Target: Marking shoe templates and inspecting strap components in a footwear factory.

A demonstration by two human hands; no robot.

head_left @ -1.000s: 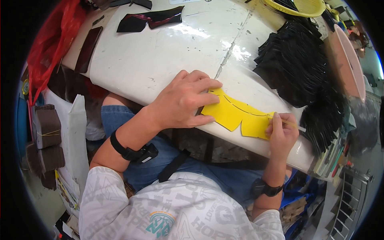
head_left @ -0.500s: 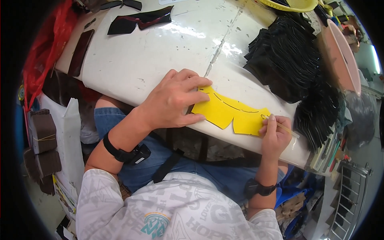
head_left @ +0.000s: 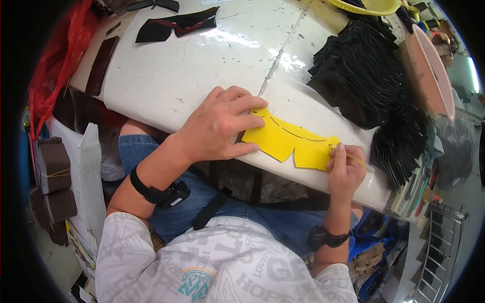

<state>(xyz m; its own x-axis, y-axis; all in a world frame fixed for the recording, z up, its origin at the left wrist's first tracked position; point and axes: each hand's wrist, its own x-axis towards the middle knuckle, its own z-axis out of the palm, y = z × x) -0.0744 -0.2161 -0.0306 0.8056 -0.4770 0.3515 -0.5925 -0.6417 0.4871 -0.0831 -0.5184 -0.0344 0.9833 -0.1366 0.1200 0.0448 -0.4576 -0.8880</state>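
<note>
A flat yellow template (head_left: 278, 139) with a curved slot, small slits and a V-notch lies along the table's near edge. My left hand (head_left: 217, 123) holds its left end down, thumb by the near edge and fingers spread over the top. Something dark shows beside the template under the palm. In my right hand (head_left: 347, 169), thumb and fingers pinch a slim, pale, pen-like stick (head_left: 362, 163) at the template's right end. Its tip is by a small opening there; whether it touches is too small to tell.
Stacked glossy black pieces (head_left: 348, 70) fill the table's right side, beside a pink basin (head_left: 434, 70) and a yellow basket (head_left: 371, 6). Dark shiny pieces (head_left: 177, 25) lie at the far left. A red plastic bag (head_left: 58, 65) hangs at the left edge.
My right hand has shifted very slightly left and up with the stick. The left hand and the template look unmoved.
</note>
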